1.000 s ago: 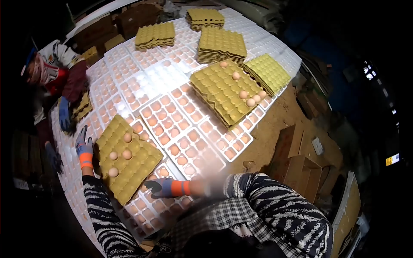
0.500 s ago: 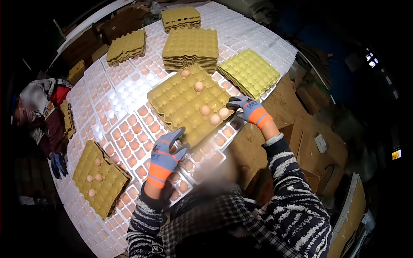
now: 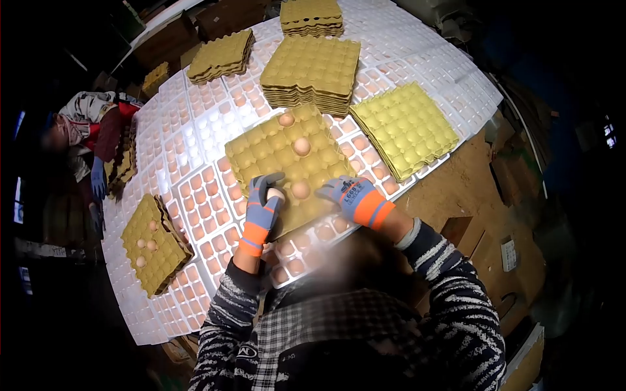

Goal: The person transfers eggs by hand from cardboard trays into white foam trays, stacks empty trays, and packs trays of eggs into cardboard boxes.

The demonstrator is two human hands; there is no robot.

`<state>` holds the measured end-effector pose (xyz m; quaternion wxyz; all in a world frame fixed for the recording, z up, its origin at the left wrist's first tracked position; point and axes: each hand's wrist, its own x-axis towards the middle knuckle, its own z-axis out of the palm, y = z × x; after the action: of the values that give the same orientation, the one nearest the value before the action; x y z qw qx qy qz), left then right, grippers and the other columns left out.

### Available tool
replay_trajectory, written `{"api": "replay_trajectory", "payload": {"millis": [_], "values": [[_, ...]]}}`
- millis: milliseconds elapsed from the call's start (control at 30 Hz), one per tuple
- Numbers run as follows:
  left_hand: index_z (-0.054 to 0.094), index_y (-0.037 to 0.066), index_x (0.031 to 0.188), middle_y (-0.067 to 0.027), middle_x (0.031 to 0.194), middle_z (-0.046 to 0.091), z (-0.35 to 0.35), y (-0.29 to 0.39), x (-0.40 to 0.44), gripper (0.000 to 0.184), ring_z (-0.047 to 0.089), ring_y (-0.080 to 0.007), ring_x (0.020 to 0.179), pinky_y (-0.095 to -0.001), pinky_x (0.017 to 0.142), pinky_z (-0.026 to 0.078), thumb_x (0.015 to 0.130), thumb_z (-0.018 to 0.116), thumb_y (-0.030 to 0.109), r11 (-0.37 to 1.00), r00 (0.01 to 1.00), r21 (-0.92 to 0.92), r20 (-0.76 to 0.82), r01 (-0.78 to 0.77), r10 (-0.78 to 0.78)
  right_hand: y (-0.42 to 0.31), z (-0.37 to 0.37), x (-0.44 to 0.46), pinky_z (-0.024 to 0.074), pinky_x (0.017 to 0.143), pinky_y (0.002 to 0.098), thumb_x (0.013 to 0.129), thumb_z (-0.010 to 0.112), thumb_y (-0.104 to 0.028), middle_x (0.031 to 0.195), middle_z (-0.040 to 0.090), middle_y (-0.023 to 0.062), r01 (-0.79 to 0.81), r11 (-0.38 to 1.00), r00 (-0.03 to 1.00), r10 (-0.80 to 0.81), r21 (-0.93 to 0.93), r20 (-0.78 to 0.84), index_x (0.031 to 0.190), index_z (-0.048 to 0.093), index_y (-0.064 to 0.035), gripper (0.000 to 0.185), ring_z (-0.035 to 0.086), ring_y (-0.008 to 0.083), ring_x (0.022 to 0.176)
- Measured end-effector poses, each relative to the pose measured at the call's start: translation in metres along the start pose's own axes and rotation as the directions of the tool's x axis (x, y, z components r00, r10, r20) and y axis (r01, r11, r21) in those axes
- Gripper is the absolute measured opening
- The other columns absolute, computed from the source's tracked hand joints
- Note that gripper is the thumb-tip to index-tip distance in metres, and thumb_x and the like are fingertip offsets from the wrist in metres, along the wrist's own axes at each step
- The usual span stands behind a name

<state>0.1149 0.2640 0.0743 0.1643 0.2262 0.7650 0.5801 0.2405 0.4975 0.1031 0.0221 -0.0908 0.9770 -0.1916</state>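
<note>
A yellow-brown pulp tray (image 3: 261, 146) lies in the middle on white trays of eggs, with eggs on it such as one egg (image 3: 300, 190) between my hands. My left hand (image 3: 263, 207), in a grey and orange glove, is closed round an egg (image 3: 275, 194) at the tray's near left part. Over the tray's near right part is my right hand (image 3: 349, 195), fingers bent and pointing left; whatever they hold is hidden beneath them. Another pulp tray (image 3: 156, 260) with several eggs sits at the left.
Stacked pulp trays (image 3: 310, 72) stand behind the middle tray, and brighter yellow trays (image 3: 407, 130) lie to its right. A co-worker (image 3: 98, 130) in gloves is at the far left beside more trays. Cardboard (image 3: 469, 241) lies at the right, below the table edge.
My right hand has moved left from the tray's right edge, over its eggs. My left hand has come onto the tray and closed round an egg. The view has shifted.
</note>
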Motion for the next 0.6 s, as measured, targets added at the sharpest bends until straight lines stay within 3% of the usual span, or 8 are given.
{"api": "replay_trajectory", "payload": {"millis": [33, 133, 267, 333, 400, 500, 533, 600], "values": [[0.063, 0.005, 0.125, -0.0174, 0.119, 0.053, 0.007, -0.003, 0.010, 0.041, 0.059, -0.0332, 0.108, -0.0383, 0.094, 0.049, 0.085, 0.063, 0.015, 0.920, 0.964, 0.291, 0.037, -0.264, 0.265, -0.003, -0.003, 0.004, 0.0531, 0.083, 0.0420, 0.090, 0.063, -0.028, 0.122, 0.065, 0.0094, 0.001, 0.996, 0.998, 0.005, -0.094, 0.068, 0.122, 0.063, -0.0176, 0.034, 0.065, 0.0296, 0.111], [0.065, 0.013, 0.127, -0.0160, 0.122, 0.053, 0.028, 0.034, 0.012, 0.057, 0.062, -0.0361, 0.100, -0.0427, 0.090, 0.052, 0.076, 0.078, 0.036, 0.670, 0.986, 0.740, 0.147, -0.055, -0.081, -0.002, -0.010, 0.011, 0.0524, 0.079, 0.0415, 0.090, 0.062, -0.030, 0.120, 0.065, 0.0095, -0.114, 0.989, 0.985, 0.124, -0.095, 0.118, 0.115, 0.063, -0.0170, 0.027, 0.065, 0.0286, 0.110], [0.070, 0.015, 0.119, -0.0131, 0.119, 0.057, 0.023, 0.024, 0.026, 0.056, 0.063, -0.0343, 0.103, -0.0434, 0.087, 0.053, 0.072, 0.080, 0.044, 0.701, 0.979, 0.713, 0.163, -0.032, -0.121, 0.046, -0.012, 0.012, 0.0525, 0.091, 0.0416, 0.082, 0.077, -0.025, 0.113, 0.068, 0.0112, 0.042, 0.885, 0.996, 0.000, 0.464, -0.091, 0.128, 0.064, -0.0157, 0.049, 0.066, 0.0276, 0.106], [0.071, 0.012, 0.117, -0.0125, 0.115, 0.061, 0.016, 0.014, 0.022, 0.050, 0.063, -0.0328, 0.103, -0.0424, 0.089, 0.053, 0.073, 0.081, 0.035, 0.827, 0.991, 0.559, 0.128, -0.053, -0.023, 0.040, -0.029, 0.025, 0.0536, 0.087, 0.0326, 0.083, 0.080, -0.014, 0.124, 0.066, 0.0057, -0.099, 0.260, 0.969, 0.246, 0.961, 0.033, 0.132, 0.062, -0.0038, 0.053, 0.065, 0.0157, 0.103], [0.071, 0.011, 0.117, -0.0128, 0.115, 0.062, 0.008, 0.001, 0.019, 0.049, 0.063, -0.0325, 0.103, -0.0415, 0.090, 0.053, 0.073, 0.082, 0.030, 0.908, 0.991, 0.404, 0.110, -0.111, 0.072, 0.033, -0.047, 0.057, 0.0551, 0.086, 0.0319, 0.084, 0.079, -0.011, 0.123, 0.067, 0.0061, 0.017, 0.064, 0.954, 0.298, 0.998, -0.035, 0.133, 0.062, -0.0055, 0.052, 0.065, 0.0154, 0.103], [0.068, 0.010, 0.124, -0.0122, 0.120, 0.067, -0.001, -0.021, 0.023, 0.052, 0.066, -0.0265, 0.106, -0.0372, 0.092, 0.053, 0.077, 0.081, 0.029, 0.995, 0.987, 0.080, 0.159, -0.053, 0.040, 0.058, -0.040, 0.139, 0.0534, 0.091, 0.0320, 0.079, 0.080, -0.014, 0.125, 0.064, 0.0091, -0.018, 0.506, 0.968, 0.226, 0.863, -0.113, 0.133, 0.064, -0.0111, 0.056, 0.064, 0.0184, 0.105], [0.067, 0.010, 0.126, -0.0129, 0.123, 0.067, -0.007, -0.026, 0.024, 0.054, 0.066, -0.0264, 0.109, -0.0368, 0.093, 0.052, 0.078, 0.080, 0.032, 0.998, 0.982, -0.069, 0.187, 0.005, 0.008, 0.074, -0.033, 0.170, 0.0536, 0.092, 0.0359, 0.076, 0.080, -0.016, 0.129, 0.062, 0.0115, 0.222, 0.886, 0.942, -0.087, 0.407, -0.325, 0.129, 0.067, -0.0189, 0.055, 0.066, 0.0265, 0.105], [0.066, 0.007, 0.129, -0.0114, 0.120, 0.070, -0.027, -0.019, 0.020, 0.054, 0.066, -0.0204, 0.108, -0.0338, 0.093, 0.052, 0.081, 0.081, 0.028, 0.971, 0.974, -0.226, 0.227, 0.074, -0.021, 0.046, -0.044, 0.204, 0.0527, 0.094, 0.0409, 0.076, 0.078, -0.019, 0.129, 0.060, 0.0132, -0.129, 0.965, 0.986, 0.100, -0.230, -0.136, 0.125, 0.068, -0.0244, 0.050, 0.065, 0.0342, 0.108]]}}
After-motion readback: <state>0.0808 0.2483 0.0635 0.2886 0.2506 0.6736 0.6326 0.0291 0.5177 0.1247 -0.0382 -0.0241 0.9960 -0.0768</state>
